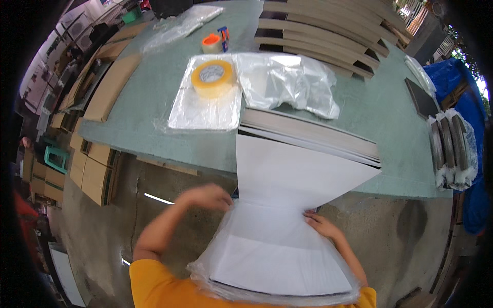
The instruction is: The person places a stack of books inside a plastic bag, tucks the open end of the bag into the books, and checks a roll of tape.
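Observation:
A stack of large white-faced panels (300, 167) rests against the near edge of the green table, its lower part inside a clear plastic bag (267, 226). The bag hangs toward my body, over my lap. At the left edge of the bag's mouth is my left hand (208, 197), fingers curled in on the film and slightly blurred. My right hand (321, 224) is closed at the right edge of the mouth, fingertips on the film and the panel's side. The bag's far end lies against my yellow shirt.
A roll of clear tape (212, 78) sits on folded plastic bags (205, 114), beside a crumpled clear bag (287, 82). Behind are an orange-topped tape roll (211, 44) and stacked grey-brown panels (318, 36). Wrapped dark pieces (454, 146) stand at right; cardboard (97, 169) is at left.

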`<state>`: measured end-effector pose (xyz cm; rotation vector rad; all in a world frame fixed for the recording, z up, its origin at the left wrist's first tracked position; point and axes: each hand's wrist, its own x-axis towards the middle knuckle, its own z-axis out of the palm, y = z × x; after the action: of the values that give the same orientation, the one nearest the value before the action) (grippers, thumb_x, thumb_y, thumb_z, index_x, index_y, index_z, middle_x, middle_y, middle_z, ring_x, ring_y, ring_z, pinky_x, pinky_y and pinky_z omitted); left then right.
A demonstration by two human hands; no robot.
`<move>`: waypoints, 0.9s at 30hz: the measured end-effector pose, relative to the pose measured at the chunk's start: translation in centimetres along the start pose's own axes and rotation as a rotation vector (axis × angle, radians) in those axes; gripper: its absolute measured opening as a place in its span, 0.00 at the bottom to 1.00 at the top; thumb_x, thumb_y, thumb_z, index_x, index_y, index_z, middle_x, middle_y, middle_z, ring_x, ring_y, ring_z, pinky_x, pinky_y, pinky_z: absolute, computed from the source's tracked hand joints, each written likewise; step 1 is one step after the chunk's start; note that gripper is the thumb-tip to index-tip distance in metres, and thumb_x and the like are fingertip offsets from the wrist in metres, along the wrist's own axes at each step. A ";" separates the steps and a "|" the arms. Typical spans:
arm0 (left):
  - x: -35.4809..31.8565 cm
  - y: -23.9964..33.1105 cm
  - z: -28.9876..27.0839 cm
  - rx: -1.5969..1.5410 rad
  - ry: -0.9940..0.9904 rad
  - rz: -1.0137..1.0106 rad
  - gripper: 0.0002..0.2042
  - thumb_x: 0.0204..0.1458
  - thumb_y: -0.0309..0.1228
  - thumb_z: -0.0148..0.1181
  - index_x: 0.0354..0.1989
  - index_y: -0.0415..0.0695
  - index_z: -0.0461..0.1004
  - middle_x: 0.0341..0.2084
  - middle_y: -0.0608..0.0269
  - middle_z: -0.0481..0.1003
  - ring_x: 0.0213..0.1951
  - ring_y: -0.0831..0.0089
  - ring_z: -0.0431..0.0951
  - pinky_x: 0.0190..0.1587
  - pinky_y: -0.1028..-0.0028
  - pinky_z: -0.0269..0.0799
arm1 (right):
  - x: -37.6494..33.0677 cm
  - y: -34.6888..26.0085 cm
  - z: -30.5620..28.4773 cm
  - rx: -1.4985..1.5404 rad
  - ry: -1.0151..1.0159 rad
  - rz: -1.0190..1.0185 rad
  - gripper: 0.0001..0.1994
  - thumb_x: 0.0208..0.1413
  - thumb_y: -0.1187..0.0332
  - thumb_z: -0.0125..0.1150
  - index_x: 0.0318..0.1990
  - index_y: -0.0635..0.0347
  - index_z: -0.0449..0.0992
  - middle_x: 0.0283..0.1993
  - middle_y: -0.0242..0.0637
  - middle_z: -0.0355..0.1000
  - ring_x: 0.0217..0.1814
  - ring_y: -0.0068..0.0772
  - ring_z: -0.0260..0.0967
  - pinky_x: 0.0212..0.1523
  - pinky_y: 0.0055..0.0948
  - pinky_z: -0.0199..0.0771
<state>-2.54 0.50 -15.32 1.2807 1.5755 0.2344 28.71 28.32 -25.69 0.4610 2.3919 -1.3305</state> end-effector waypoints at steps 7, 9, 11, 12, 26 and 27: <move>-0.7 -7.8 -22.5 -0.343 1.525 -0.338 0.22 0.44 0.48 0.52 0.33 0.36 0.69 0.19 0.58 0.71 0.16 0.71 0.70 0.16 0.73 0.64 | -3.6 -12.1 -9.5 -0.051 0.230 -0.015 0.14 0.50 0.61 0.49 0.38 0.63 0.71 0.37 0.43 0.70 0.38 0.39 0.68 0.39 0.31 0.65; 1.2 -11.9 -24.9 -0.251 1.290 -0.629 0.26 0.40 0.52 0.54 0.30 0.35 0.71 0.17 0.55 0.71 0.15 0.68 0.70 0.19 0.70 0.65 | -4.3 -13.4 -10.0 -0.145 0.346 -0.193 0.14 0.50 0.61 0.49 0.38 0.62 0.70 0.35 0.42 0.70 0.36 0.39 0.68 0.38 0.31 0.66; 2.0 -16.2 -25.4 -0.287 1.401 -0.609 0.23 0.43 0.46 0.52 0.28 0.31 0.71 0.14 0.53 0.71 0.14 0.66 0.71 0.15 0.69 0.64 | -5.9 -14.5 -10.6 -0.138 0.332 -0.230 0.14 0.50 0.62 0.50 0.38 0.62 0.70 0.35 0.43 0.70 0.35 0.40 0.68 0.37 0.31 0.66; 3.8 -16.3 -25.1 -0.536 1.480 -0.355 0.20 0.44 0.44 0.50 0.24 0.34 0.71 0.14 0.53 0.70 0.13 0.68 0.70 0.10 0.72 0.60 | -7.0 -14.5 -11.1 -0.134 0.329 -0.224 0.14 0.50 0.62 0.51 0.38 0.63 0.70 0.34 0.44 0.70 0.34 0.40 0.68 0.37 0.31 0.66; -7.5 13.9 -18.1 -0.151 1.699 0.588 0.18 0.47 0.35 0.48 0.45 0.40 0.60 0.30 0.62 0.67 0.27 0.71 0.68 0.30 0.73 0.64 | -5.5 -27.6 -13.5 0.547 0.499 -0.729 0.37 0.36 0.63 0.67 0.55 0.59 0.55 0.47 0.38 0.65 0.44 0.27 0.65 0.41 0.26 0.67; -7.4 17.8 -16.0 0.036 1.648 0.576 0.19 0.46 0.34 0.50 0.46 0.38 0.59 0.35 0.59 0.67 0.33 0.68 0.69 0.36 0.70 0.64 | -4.7 -28.6 -13.0 0.580 0.483 -0.775 0.38 0.34 0.63 0.68 0.55 0.59 0.54 0.47 0.38 0.64 0.45 0.28 0.64 0.42 0.26 0.66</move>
<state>-5.41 8.68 8.20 1.5854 2.3618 2.0228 17.99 24.62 4.01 -0.0538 2.6474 -2.5309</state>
